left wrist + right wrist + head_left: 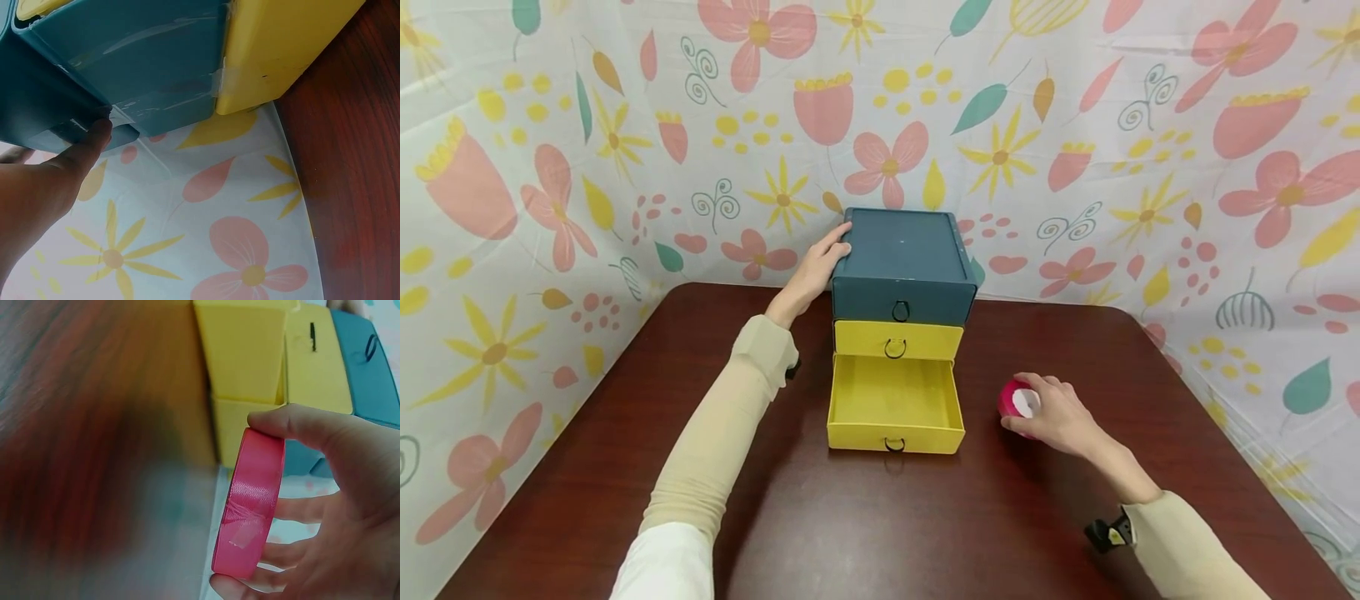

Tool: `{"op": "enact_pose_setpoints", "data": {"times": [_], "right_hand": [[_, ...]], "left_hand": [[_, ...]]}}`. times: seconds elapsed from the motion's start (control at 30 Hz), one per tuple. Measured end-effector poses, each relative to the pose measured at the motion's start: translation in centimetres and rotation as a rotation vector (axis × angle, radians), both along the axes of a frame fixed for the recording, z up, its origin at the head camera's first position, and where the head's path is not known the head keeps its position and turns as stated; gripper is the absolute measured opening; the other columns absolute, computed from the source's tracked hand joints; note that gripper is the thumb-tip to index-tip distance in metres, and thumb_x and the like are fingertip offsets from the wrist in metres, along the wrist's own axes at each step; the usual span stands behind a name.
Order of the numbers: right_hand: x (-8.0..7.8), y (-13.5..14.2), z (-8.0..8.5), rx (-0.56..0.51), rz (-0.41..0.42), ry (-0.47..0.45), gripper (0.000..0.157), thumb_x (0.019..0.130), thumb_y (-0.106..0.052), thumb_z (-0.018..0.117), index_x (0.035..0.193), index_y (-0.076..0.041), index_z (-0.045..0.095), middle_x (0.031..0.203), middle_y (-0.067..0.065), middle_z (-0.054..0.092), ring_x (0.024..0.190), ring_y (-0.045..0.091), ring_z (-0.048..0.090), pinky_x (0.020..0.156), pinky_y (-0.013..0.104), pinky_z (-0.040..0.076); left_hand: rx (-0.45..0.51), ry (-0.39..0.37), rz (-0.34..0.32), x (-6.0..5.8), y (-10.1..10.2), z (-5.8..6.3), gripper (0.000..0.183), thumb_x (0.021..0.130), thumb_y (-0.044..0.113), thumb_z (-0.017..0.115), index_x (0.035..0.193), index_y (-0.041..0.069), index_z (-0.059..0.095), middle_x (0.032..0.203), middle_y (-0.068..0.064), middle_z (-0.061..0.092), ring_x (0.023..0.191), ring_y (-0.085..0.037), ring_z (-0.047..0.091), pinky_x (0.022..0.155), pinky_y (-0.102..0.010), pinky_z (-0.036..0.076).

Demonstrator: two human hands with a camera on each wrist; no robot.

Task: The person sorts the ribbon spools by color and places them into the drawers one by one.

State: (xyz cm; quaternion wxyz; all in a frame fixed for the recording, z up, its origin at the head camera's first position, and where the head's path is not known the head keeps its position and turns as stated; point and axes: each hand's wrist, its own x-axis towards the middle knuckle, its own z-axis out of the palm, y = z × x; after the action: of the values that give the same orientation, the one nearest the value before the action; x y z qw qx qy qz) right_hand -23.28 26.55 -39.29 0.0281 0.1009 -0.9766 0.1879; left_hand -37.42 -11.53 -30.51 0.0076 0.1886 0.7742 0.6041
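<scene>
Stacked on the table is a small drawer unit with a dark teal top section (902, 250) and two yellow drawers below it. The bottom yellow drawer (891, 400) is pulled out, and its bare inside shows. Its middle yellow drawer (857, 339) is closed. My left hand (812, 273) rests on the unit's upper left edge, fingers extended towards the back corner. Right of the open drawer, my right hand (1063, 417) grips a roll of pink ribbon (247, 506) between thumb and fingers. The roll's white core faces up in the head view.
A dark reddish-brown wooden table (820, 533) carries the unit. Behind it and along both sides hangs a white floral curtain (1000, 75). Black ring pulls (901, 311) hang on the drawer fronts.
</scene>
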Motion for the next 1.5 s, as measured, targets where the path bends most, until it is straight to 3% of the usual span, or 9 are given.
{"op": "enact_pose_setpoints", "data": {"times": [0.9,1.5], "right_hand": [[-0.5,-7.1,3.9,-0.064,0.115,-0.004,0.074,0.074,-0.037,0.080,0.134,-0.005,0.051,0.123,0.020,0.058,0.111,0.037,0.048,0.074,0.042,0.057],[-1.2,-11.7,3.3,-0.081,0.206,-0.002,0.068,0.074,-0.041,0.079,0.130,-0.010,0.057,0.115,0.013,0.060,0.106,0.031,0.049,0.069,0.031,0.053]], "left_hand": [[-0.036,0.019,0.009,0.1,0.0,0.1,0.054,0.104,0.034,0.036,0.155,0.026,0.024,0.161,-0.005,0.023,0.145,-0.026,0.029,0.116,-0.047,0.027],[-0.014,0.013,0.002,0.1,0.0,0.2,0.053,0.104,0.034,0.037,0.155,0.026,0.024,0.163,0.000,0.016,0.146,-0.024,0.028,0.115,-0.046,0.031]]}}
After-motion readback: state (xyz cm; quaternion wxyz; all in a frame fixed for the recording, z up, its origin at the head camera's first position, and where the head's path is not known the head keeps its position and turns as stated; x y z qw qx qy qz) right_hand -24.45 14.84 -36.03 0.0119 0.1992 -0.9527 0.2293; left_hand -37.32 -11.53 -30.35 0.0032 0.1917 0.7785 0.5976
